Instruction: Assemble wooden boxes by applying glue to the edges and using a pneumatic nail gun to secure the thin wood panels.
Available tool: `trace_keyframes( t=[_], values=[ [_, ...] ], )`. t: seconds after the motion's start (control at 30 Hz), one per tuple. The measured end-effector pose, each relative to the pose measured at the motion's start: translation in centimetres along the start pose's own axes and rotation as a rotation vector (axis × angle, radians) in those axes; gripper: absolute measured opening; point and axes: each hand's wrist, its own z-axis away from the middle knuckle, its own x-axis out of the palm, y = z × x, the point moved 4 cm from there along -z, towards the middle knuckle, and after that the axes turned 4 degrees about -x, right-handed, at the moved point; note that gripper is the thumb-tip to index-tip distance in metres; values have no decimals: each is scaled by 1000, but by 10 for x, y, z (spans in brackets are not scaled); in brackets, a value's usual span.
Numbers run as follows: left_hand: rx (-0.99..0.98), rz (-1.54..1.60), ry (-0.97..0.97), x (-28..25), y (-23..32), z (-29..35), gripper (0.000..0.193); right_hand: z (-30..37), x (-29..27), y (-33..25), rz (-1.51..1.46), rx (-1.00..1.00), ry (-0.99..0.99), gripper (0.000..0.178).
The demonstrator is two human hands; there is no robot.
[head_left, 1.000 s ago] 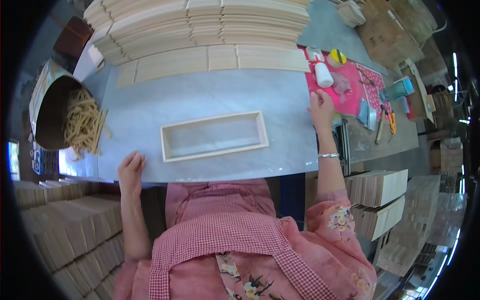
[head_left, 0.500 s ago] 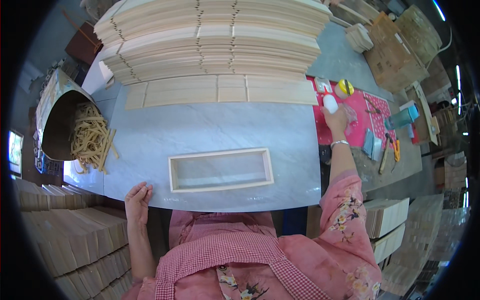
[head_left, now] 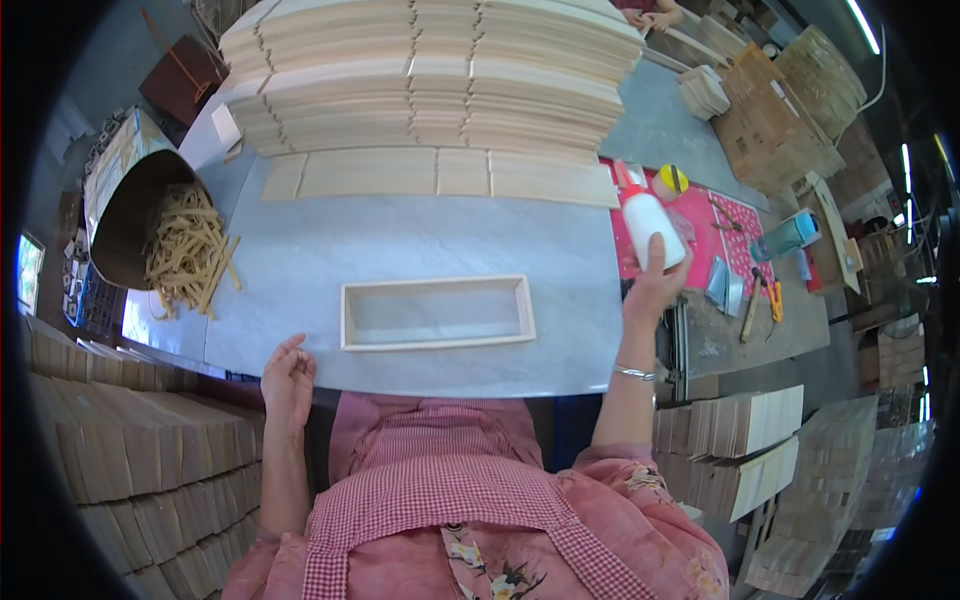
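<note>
My right hand (head_left: 660,280) is closed round the lower part of a white squeeze bottle (head_left: 652,228) with a red nozzle, lifted over the right side of the table and tilted, nozzle away from me. A shallow rectangular wooden frame (head_left: 437,345) lies on the pale marbled tabletop in front of me. At the near left table edge, my left hand (head_left: 290,380) hovers with loosely curled fingers and nothing visible in it, apart from the frame. Beyond the frame, a row of thin wooden boards (head_left: 370,175) lies before a tall stack of the same boards (head_left: 430,90).
On the left, a tipped container (head_left: 125,225) spills wooden strips (head_left: 190,250). Right lie a pink mat (head_left: 705,215), a yellow-lidded jar (head_left: 670,182), a blue bottle (head_left: 785,237), a hammer (head_left: 750,308) and orange-handled pliers (head_left: 775,300). Another person's hands (head_left: 655,18) show far back.
My right hand has lifted the white squeeze bottle from the pink mat and drawn it nearer to me. The left hand's fingers have loosened slightly. The whole view has shifted a little.
</note>
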Motion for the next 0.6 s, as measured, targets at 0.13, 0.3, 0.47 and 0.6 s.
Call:
trace_keyframes(
  t=[0.13,0.3,0.47,0.6],
  values=[
    [48,-36,-10,-4,-3,11,33,73,24,4,-63,113,-257,48],
    [134,-63,-18,-9,-8,31,34,148,47,-13,-169,288,-534,50],
    [52,69,-155,-54,-21,44,31,205,78,-26,49,160,-883,51],
    [61,-1,94,-50,-22,52,26,224,89,-21,83,75,-953,53]
  ],
)
